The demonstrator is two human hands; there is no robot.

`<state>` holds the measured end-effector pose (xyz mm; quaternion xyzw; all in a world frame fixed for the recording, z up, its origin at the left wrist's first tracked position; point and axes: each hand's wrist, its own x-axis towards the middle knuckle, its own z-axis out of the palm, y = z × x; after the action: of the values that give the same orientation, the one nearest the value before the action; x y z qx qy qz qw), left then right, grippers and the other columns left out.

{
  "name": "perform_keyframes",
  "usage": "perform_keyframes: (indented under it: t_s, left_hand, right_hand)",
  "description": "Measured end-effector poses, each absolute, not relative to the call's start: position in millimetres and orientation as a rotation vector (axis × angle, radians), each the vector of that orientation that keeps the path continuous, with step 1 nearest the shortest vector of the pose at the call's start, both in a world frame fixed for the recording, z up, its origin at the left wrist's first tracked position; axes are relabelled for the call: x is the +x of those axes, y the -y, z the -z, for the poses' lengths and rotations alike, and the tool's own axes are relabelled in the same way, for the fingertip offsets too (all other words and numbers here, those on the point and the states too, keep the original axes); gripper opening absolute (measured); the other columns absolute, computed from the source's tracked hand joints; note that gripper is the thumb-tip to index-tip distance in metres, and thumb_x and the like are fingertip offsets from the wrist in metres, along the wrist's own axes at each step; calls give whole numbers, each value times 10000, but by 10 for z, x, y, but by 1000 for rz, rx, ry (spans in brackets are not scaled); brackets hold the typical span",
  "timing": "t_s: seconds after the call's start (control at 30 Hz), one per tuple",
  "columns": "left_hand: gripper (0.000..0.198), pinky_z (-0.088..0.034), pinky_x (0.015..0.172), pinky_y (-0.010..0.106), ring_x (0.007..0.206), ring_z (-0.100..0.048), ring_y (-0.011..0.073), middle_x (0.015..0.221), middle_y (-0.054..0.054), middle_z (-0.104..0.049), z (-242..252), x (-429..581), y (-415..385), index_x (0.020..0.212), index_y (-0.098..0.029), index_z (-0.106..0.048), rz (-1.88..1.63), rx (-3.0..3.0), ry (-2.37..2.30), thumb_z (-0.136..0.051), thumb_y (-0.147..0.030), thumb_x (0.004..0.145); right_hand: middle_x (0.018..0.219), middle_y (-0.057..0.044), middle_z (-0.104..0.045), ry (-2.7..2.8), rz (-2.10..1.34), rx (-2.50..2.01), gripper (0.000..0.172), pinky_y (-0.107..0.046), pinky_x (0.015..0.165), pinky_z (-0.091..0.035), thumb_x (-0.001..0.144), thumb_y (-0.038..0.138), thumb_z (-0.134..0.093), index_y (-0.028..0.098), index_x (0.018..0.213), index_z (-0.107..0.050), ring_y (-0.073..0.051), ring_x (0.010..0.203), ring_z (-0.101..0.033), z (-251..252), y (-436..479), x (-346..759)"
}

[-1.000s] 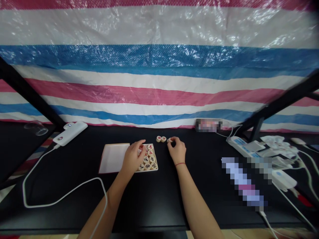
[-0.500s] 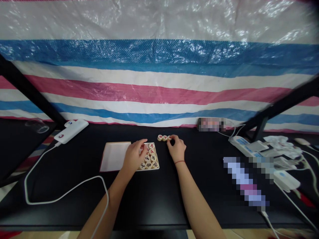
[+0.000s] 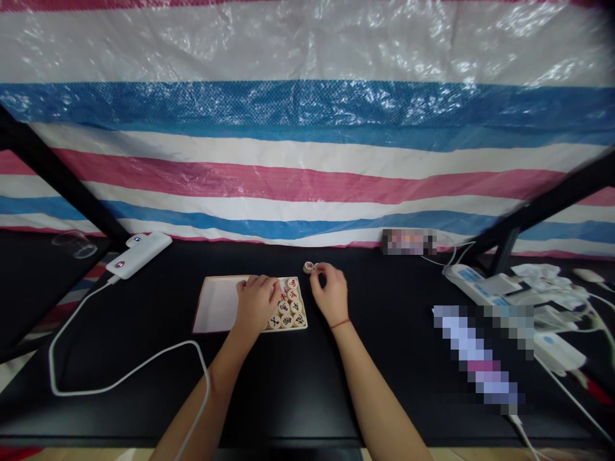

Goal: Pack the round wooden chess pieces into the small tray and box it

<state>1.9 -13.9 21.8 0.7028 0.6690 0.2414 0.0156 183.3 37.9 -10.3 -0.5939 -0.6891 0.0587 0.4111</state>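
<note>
A shallow box tray (image 3: 306,314) holds several round Chinese chess pieces (image 3: 284,307) with red or black characters. Over the tray's left part lies my left hand (image 3: 255,299), fingers loosely bent and apart, with no piece visible in it; its fingertips are partly hidden. The box lid (image 3: 218,304) is to its left, pale inside up. Behind the tray, a small stack of chess pieces (image 3: 308,267) stands on the table. Beside that stack, my right hand (image 3: 330,293) has its thumb and forefinger closed on a chess piece, mostly covered by the fingertips.
A white power bank (image 3: 147,251) with a cable (image 3: 120,382) sits at the left, the cable crossing my left forearm. To the right are a blurred-out phone-like object (image 3: 473,358), a power strip (image 3: 468,276) and tangled cables. A striped sheet (image 3: 307,179) hangs behind the black table (image 3: 288,397).
My right hand has moved left along the row of chess pieces; only the leftmost stack still shows. My left hand has shifted slightly left, its fingers lower over the tray.
</note>
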Motion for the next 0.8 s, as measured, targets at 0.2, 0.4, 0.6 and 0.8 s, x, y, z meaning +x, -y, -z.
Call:
perform_keyframes:
  t_s: [0.2, 0.4, 0.6, 0.8]
  left_hand:
    - [218, -374, 798, 388, 942, -558, 261, 939, 88, -668, -253, -103, 131, 900, -206, -691, -497, 2064, -2308, -480, -253, 882]
    - [222, -383, 808, 395, 1000, -558, 273, 986, 95, -656, -254, -92, 134, 901, -193, -693, -412, 2044, -2257, -483, -265, 886]
    - [226, -374, 826, 396, 991, -560, 262, 945, 81, -704, -228, -63, 149, 862, -204, -679, -460, 2104, -2180, -462, -243, 911]
    - [229, -375, 831, 428, 1012, -560, 287, 1007, 84, -718, -194, -113, 121, 984, -231, -688, -480, 2041, -2173, -475, -222, 899]
  right_hand:
    - [968, -89, -688, 1808, -395, -1343, 261, -325, 798, -475, 919, 319, -425, 180, 991, -634, -205, 828, -612, 80, -269, 1658]
    - [894, -75, -695, 1724, -487, -1406, 297, -315, 750, -491, 903, 380, -449, 170, 1001, -635, -192, 746, -617, 108, -307, 1698]
    - [835, -63, -687, 1739, -548, -1408, 293, -307, 742, -487, 905, 402, -448, 183, 954, -636, -193, 739, -620, 107, -293, 1686]
    - [1007, -86, -667, 1861, -395, -1222, 249, -388, 907, -470, 911, 307, -458, 208, 974, -678, -223, 966, -603, 77, -295, 1691]
